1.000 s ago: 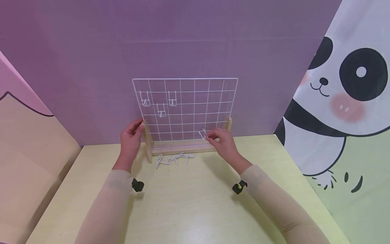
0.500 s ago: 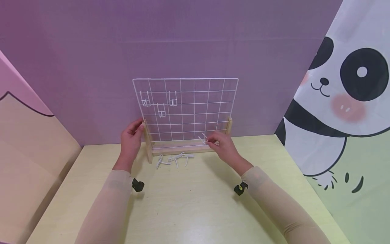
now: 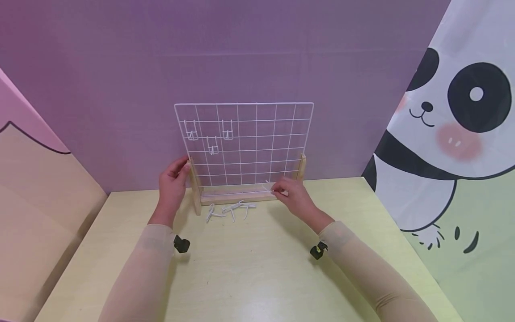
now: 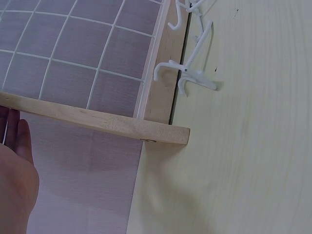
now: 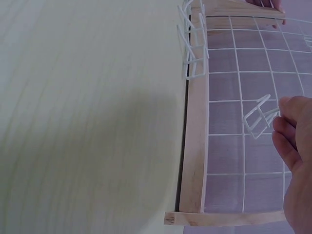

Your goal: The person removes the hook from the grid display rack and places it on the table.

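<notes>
A white wire grid panel (image 3: 256,120) stands upright in a wooden base (image 3: 241,197). My left hand (image 3: 172,183) holds the left wooden post (image 3: 195,190), thumb at its front and fingers partly hidden behind. Between thumb and fingertips my right hand (image 3: 297,197) pinches a white wire hook (image 5: 263,117) before the grid's lower right; it appears apart from the mesh. Three like hooks hang on the upper left: one at the left (image 3: 192,135), one lower (image 3: 213,150), one further right (image 3: 228,134).
Loose white hooks (image 3: 233,208) lie on the pale wooden table (image 3: 249,268) just before the base. The right post (image 3: 302,165) stands behind my right hand. A purple backdrop (image 3: 241,53) hangs behind, and a panda-printed sheet (image 3: 434,188) is at the right.
My right hand has moved slightly down with the hook, whose prongs now sit lower against the grid. My left hand stays on the post.
</notes>
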Tool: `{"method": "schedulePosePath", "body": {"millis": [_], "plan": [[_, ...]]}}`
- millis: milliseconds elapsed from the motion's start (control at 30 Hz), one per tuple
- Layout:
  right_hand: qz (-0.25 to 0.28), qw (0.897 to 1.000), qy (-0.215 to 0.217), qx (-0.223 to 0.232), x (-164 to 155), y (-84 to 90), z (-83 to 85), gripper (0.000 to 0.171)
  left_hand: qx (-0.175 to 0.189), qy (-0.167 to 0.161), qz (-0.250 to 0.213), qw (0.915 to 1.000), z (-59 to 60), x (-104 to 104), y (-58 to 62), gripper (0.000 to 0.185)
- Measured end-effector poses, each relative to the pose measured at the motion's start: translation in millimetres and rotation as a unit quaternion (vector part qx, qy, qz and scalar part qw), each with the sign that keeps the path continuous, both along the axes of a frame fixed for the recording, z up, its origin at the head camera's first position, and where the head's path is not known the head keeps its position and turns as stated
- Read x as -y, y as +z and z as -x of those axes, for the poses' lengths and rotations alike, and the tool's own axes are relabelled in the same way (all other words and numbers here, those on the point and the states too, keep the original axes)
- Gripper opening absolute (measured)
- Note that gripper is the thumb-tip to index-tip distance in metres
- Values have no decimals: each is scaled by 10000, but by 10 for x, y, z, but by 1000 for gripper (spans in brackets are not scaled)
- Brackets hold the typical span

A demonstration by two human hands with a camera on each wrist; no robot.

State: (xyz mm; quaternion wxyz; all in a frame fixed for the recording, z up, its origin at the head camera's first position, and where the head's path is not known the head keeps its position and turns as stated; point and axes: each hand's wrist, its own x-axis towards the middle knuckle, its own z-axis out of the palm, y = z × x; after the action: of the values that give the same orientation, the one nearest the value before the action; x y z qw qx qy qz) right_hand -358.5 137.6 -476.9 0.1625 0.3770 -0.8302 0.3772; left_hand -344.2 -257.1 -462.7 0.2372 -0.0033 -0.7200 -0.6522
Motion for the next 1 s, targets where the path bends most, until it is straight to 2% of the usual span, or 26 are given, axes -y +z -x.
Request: {"method": "schedulePosePath", "body": {"millis": [233, 633, 833, 1000], "plan": [[-47, 9999, 145, -43, 8, -79, 17, 6, 69, 31, -27, 10000, -21, -10, 11, 38], [-272, 9994, 32, -206, 38, -146, 5, 12, 154, -46, -72, 9998, -25, -11, 46, 40], [-655, 9957, 47, -658, 68, -175, -2, 13, 108, -74, -64, 9999, -20, -7, 33, 39], [-801, 9934, 86, -817, 92, -192, -17, 15, 55, -94, -73, 9999, -11, 6, 7, 40]]}}
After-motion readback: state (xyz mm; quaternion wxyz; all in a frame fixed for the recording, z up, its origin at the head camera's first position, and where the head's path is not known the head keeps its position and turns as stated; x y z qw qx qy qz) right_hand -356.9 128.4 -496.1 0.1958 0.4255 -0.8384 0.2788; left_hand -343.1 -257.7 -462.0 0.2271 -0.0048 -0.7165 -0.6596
